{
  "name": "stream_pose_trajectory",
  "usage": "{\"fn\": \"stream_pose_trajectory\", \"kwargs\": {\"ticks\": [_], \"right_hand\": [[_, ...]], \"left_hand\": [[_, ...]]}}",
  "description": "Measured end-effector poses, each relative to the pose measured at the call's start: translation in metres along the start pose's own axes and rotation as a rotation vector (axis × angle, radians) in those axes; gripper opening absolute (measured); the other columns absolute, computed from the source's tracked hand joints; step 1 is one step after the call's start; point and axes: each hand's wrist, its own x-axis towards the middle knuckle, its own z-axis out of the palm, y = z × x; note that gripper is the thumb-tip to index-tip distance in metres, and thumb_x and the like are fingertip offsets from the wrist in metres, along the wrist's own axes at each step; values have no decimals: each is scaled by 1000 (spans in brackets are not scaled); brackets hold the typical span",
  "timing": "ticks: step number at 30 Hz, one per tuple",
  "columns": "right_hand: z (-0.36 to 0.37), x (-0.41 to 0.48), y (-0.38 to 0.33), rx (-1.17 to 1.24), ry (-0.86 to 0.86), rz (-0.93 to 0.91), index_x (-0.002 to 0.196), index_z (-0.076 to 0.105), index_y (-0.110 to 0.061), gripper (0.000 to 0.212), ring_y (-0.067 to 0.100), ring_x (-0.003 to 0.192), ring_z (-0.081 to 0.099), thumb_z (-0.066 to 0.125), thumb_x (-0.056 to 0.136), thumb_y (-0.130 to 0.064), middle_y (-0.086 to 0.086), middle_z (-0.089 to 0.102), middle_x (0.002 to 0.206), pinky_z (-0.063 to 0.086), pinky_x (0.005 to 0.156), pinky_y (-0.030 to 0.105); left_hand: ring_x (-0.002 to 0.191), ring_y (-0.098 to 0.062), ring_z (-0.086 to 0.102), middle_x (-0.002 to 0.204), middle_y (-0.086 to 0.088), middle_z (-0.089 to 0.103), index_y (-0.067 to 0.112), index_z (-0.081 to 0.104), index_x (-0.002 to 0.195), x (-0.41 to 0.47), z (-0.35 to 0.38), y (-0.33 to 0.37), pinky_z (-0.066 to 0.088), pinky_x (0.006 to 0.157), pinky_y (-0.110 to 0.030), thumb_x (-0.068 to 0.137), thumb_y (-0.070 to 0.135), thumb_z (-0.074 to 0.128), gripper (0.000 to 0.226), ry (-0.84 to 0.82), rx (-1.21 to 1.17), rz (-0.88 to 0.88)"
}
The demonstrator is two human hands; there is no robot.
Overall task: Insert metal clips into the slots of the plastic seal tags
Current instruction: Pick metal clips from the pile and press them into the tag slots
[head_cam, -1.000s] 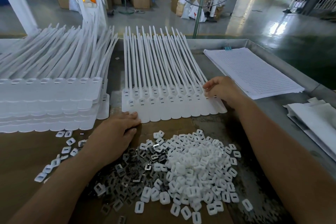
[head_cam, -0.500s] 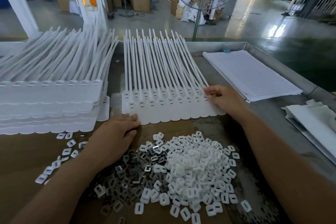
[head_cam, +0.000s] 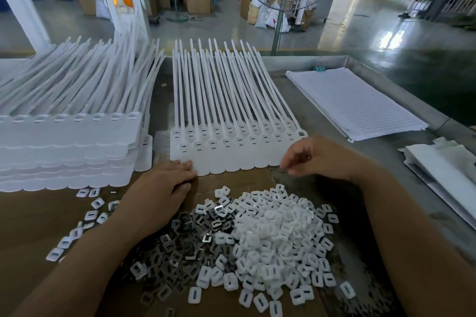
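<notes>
Lying before seal tags [head_cam: 231, 152]: clip heap [head_cam: 180, 252]; papers [head_cam: 355, 103] beside

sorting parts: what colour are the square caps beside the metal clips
The caps are white; clearest in head view.

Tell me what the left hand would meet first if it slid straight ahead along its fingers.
The left hand lies flat, fingers aimed at the near-left corner of the seal tag sheet; they seem to touch its edge, so that sheet comes first.
</notes>
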Motion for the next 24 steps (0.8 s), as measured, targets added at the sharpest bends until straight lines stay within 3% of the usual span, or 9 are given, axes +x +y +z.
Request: {"fn": "stream_pose_trajectory", "kwargs": {"ticks": [5, 19, 24], "right_hand": [[12, 8, -4, -67, -172, 21, 77, 69, -32, 24, -8, 64, 58, 75, 74, -10, -19, 66, 72, 42, 63, 5], [14, 11, 1, -124, -156, 54, 70, 60, -32, 24, -11, 61, 53, 74, 75, -12, -28, 60, 65, 39, 57, 4], [13, 10, 2, -138, -142, 64, 73, 62, -35, 22, -10, 61, 53, 75, 75, -17, -18, 60, 68, 40, 57, 7]], "left_hand": [[131, -3, 31, 139, 13, 41, 25, 51, 128, 0, -1, -1, 15, 103, -14, 91, 17, 50, 37, -11, 6, 5], [131, -4, 32, 139, 13, 41, 25, 51, 127, 1, 1, -1, 17, 105, -17, 91, 17, 50, 37, -10, 5, 9], [131, -3, 32, 138, 13, 42, 26, 52, 127, 2, 1, 0, 16, 104, -16, 91, 17, 51, 37, -6, 0, 5]]}}
